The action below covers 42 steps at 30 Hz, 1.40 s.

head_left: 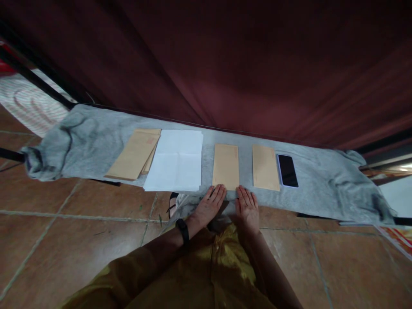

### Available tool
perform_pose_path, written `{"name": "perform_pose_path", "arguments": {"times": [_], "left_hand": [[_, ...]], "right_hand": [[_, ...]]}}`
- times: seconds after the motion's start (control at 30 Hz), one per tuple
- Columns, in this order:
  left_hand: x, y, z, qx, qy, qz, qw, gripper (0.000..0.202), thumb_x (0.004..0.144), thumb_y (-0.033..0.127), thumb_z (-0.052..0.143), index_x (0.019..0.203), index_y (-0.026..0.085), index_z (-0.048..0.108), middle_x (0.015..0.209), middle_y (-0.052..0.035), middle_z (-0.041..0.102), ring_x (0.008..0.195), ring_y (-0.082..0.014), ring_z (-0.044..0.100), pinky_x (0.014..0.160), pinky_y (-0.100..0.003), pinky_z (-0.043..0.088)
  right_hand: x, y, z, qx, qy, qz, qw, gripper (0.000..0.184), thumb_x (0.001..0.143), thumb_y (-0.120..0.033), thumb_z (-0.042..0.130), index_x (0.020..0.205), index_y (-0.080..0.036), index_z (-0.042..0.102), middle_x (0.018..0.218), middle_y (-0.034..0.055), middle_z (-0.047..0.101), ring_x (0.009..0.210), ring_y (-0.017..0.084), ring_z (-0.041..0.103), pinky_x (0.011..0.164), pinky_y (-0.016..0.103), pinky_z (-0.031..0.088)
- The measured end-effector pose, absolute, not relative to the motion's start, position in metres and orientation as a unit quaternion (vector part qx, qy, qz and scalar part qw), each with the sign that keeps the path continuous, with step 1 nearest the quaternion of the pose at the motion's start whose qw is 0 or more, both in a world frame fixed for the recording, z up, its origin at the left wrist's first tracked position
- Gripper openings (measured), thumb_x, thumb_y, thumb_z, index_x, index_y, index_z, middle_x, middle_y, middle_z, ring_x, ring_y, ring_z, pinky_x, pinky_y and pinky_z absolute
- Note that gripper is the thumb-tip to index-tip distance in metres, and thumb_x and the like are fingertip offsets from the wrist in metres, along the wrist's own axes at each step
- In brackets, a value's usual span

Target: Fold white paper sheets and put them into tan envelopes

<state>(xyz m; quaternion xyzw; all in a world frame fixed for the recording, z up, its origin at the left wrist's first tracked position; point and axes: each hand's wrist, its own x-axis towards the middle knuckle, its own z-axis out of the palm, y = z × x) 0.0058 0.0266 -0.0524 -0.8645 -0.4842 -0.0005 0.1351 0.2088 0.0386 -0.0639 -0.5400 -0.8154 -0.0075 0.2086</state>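
Brown paper makes up the middle envelope [225,165], which lies flat near the front edge of the grey cloth-draped bench [317,182]. The left hand [210,205] and right hand [247,209] rest at its near end, both spread flat with fingers straight and side by side, grasping nothing; their fingertips touch around its two near corners. Small reddish print runs by its upper right corner, too tiny to read. Similar faint marks sit on the right envelope [266,167] and on the top of the envelope pile [134,153] at far left, likewise illegible. The pile's lower envelopes are mostly covered, so their count cannot be told. Beside it, a stack of white paper [175,161] shows faint crease lines. A phone [288,171] with a dark screen lies just right of the right envelope. A black wristband [183,231] circles the left wrist, its face hard to make out. Beneath the bench, a foot [173,204] is partly hidden; at lower right, a colourful printed sheet [397,240] is cut off by the frame.
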Motion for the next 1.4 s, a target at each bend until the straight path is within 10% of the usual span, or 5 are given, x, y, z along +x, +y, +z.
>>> {"name": "perform_pose_path", "arguments": {"times": [1.07, 1.4], "left_hand": [[-0.001, 0.012, -0.061, -0.815, -0.572, -0.076, 0.062, 0.081, 0.091, 0.0, 0.032, 0.161, 0.009, -0.008, 0.165, -0.0223, 0.023, 0.152, -0.0266, 0.03, 0.125, -0.048, 0.033], [-0.005, 0.013, -0.059, -0.816, -0.569, -0.081, 0.058, 0.079, 0.092, 0.003, 0.037, 0.162, 0.008, 0.001, 0.165, -0.0234, 0.024, 0.153, -0.0279, 0.029, 0.124, -0.049, 0.033]], "right_hand": [[0.202, 0.04, -0.063, -0.55, -0.811, 0.011, 0.197, 0.049, 0.105, -0.023, 0.037, 0.154, -0.017, 0.044, 0.151, 0.0099, 0.055, 0.141, 0.024, 0.05, 0.122, 0.047, 0.028], [0.194, 0.049, -0.052, -0.616, -0.746, 0.05, 0.247, 0.044, 0.103, -0.027, 0.038, 0.144, -0.018, 0.054, 0.143, 0.014, 0.059, 0.127, 0.029, 0.053, 0.108, 0.047, 0.04]]}}
